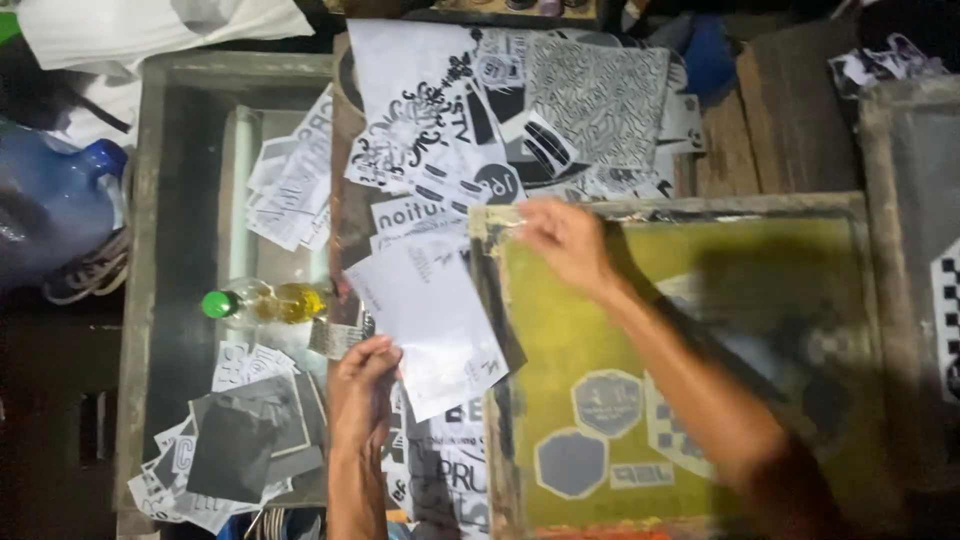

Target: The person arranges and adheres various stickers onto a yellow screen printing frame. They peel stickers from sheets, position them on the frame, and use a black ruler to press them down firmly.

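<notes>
My left hand [362, 388] holds a white sheet of paper [430, 315] by its lower left edge, tilted over the left side of a wooden screen-printing frame [690, 205]. The frame's yellow-green mesh [560, 340] carries grey hexagon shapes and a checkered patch. My right hand [565, 240] reaches across to the frame's top left corner, fingertips pinched on the wooden rim near a strip of clear tape; what it grips is too blurred to tell.
Black-and-white printed sheets [500, 110] lie piled above the frame. A small bottle of yellow liquid with a green cap [262, 302] lies in a glass-topped tray [150, 250] with more prints. A blue jug [60, 205] stands at far left. Another screen frame [915, 250] is at right.
</notes>
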